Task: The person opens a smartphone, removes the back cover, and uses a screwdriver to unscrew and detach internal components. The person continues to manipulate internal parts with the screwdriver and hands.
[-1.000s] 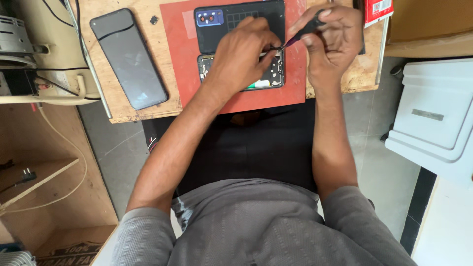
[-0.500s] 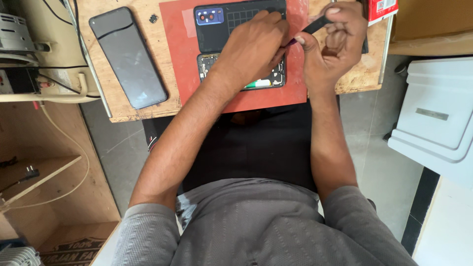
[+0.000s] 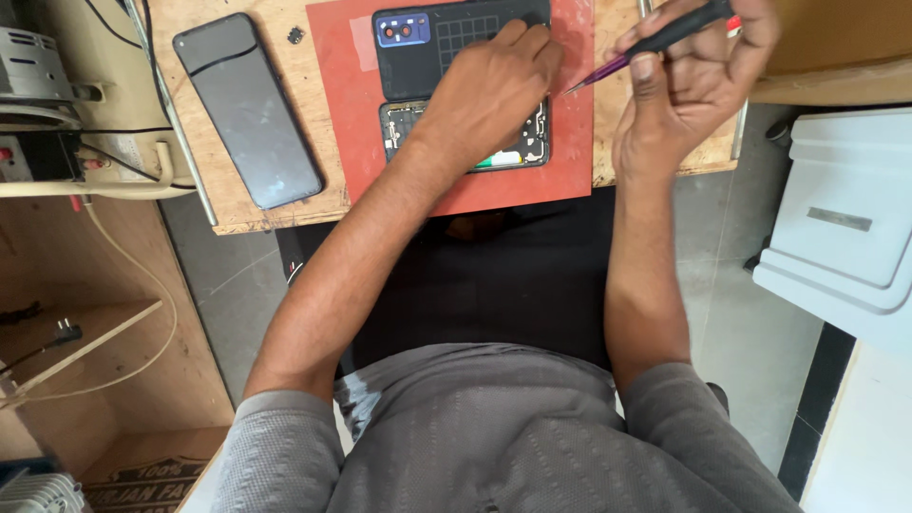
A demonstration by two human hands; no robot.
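Observation:
An opened phone (image 3: 399,128) with its inner parts showing lies on a red mat (image 3: 570,152) on the wooden bench. Just beyond it on the mat lies its dark back cover (image 3: 423,47) with a blue camera block. My left hand (image 3: 489,90) rests over the opened phone, fingers curled, fingertips at the far edge of the cover. My right hand (image 3: 698,71) is raised to the right of the mat and grips a screwdriver (image 3: 632,52) with a black handle and purple shaft, its tip pointing left toward my left hand.
A second dark phone (image 3: 249,109) lies face up on the left of the wooden bench (image 3: 171,28), near a small black part (image 3: 295,36). A beige machine with cables (image 3: 57,104) stands at far left. A white box (image 3: 845,209) sits at right.
My right hand has lifted the screwdriver away from the opened phone, up and to the right. My left hand stays on the phone, its fingers shifted toward the back cover.

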